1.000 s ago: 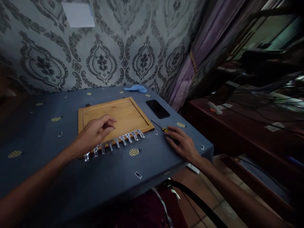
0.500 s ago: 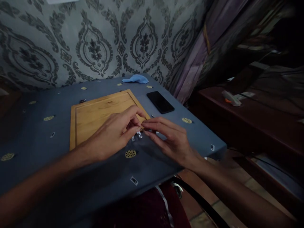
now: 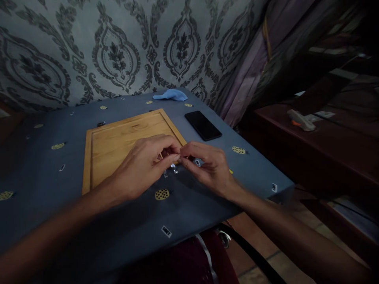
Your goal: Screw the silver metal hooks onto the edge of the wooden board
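My left hand and my right hand meet fingertip to fingertip above the near right corner of a wooden board. Both are closed in a pinch. Whatever lies between the fingertips is too small and too hidden to name. Just below them, small shiny metal pieces show at the board's near edge, partly covered by my left hand. The board has a raised rim and lies flat on the table.
The table wears a blue cloth with pineapple prints. A black phone lies right of the board, and a blue rag is by the patterned wall. To the right stands a dark red surface holding a white-and-orange object.
My right hand's fingers have curled in tighter and now press against my left fingertips. The view has shifted slightly; the board and phone keep their places on the table.
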`<state>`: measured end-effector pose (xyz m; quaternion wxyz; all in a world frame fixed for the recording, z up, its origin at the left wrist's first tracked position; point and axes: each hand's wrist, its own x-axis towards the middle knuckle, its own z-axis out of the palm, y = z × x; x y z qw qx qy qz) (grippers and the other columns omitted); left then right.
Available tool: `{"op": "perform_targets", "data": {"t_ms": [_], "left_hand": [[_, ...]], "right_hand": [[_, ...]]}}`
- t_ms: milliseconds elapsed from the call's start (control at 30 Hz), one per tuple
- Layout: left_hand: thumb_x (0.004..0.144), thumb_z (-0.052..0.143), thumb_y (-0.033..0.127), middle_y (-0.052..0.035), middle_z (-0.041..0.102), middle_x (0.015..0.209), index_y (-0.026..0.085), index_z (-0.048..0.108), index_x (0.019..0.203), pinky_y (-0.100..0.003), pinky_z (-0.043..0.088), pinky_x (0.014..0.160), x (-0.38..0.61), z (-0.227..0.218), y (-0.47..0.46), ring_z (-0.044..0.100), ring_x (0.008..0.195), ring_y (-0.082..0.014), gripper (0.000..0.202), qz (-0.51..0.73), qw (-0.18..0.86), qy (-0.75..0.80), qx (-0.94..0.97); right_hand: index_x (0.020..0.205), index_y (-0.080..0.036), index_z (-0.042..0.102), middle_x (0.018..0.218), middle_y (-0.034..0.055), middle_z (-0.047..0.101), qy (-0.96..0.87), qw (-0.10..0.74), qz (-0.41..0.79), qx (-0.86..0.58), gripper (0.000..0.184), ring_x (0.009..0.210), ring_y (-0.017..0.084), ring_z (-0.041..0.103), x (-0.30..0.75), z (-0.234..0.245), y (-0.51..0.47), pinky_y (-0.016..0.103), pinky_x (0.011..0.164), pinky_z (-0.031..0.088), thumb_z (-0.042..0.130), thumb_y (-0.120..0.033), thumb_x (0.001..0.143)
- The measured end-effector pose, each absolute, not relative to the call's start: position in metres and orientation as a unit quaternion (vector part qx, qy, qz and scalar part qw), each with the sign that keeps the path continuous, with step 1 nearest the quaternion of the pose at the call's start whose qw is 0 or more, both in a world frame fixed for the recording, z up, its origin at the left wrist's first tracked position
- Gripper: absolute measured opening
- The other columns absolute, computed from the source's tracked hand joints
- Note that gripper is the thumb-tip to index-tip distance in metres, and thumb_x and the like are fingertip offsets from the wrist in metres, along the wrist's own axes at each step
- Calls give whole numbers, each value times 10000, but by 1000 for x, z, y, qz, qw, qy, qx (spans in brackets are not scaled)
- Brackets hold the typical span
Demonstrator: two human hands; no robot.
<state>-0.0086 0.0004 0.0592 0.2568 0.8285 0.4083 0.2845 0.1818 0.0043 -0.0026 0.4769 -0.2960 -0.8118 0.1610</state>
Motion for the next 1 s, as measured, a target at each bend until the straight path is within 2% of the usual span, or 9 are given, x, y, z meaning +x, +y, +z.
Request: {"op": "perform_targets", "data": {"t_ms": [167, 400, 567, 733, 900, 1000], "left_hand": [[879, 617, 146, 29, 697, 776, 182, 672, 856, -216, 459, 636, -7, 55, 3, 622, 699, -106, 69, 302, 243, 408, 827], [877, 609, 79, 23, 705, 848, 172, 658, 889, -216, 472, 704, -6, 49, 5, 632, 759, -106, 105, 307, 169, 397, 848], [855, 599, 43, 23, 674, 794, 156, 644, 832, -216, 443, 684, -4, 47, 6, 618, 748, -104, 123, 292, 173, 402, 850], [846, 584, 75, 27, 684, 779, 168, 657, 823, -217, 442, 650, -9, 48, 15, 624, 727, -106, 120, 278, 282, 427, 813], [782, 612, 101, 35, 645, 698, 156, 644, 781, -208, 442, 602, -13, 31, 35, 590, 651, -98, 64, 235, 410, 443, 762], [748, 590, 65, 46, 614, 667, 152, 630, 763, -195, 430, 580, -13, 16, 44, 559, 619, -86, 97, 217, 458, 427, 749]], "right_hand": [[797, -180, 655, 738, 3, 679, -798, 482, 192, -305, 133, 665, 110, 627, 180, -3, 10, 247, 618, 474, 609, -167, 921], [774, -174, 647, 718, 1, 676, -793, 489, 198, -306, 138, 654, 101, 614, 178, -10, 17, 231, 601, 450, 608, -133, 900], [769, -165, 644, 709, 6, 655, -794, 491, 196, -301, 131, 647, 103, 601, 176, -18, 17, 231, 598, 443, 627, -113, 888], [880, -154, 701, 783, 33, 700, -792, 459, 221, -338, 80, 712, 127, 647, 180, -21, 11, 254, 656, 478, 636, -175, 923], [819, -153, 695, 745, 30, 690, -770, 411, 220, -435, 186, 685, 129, 631, 188, -25, -4, 248, 631, 463, 605, -242, 955], [832, -158, 687, 757, 23, 697, -767, 386, 244, -451, 176, 679, 120, 635, 192, -30, -9, 233, 619, 465, 603, -251, 955]]}}
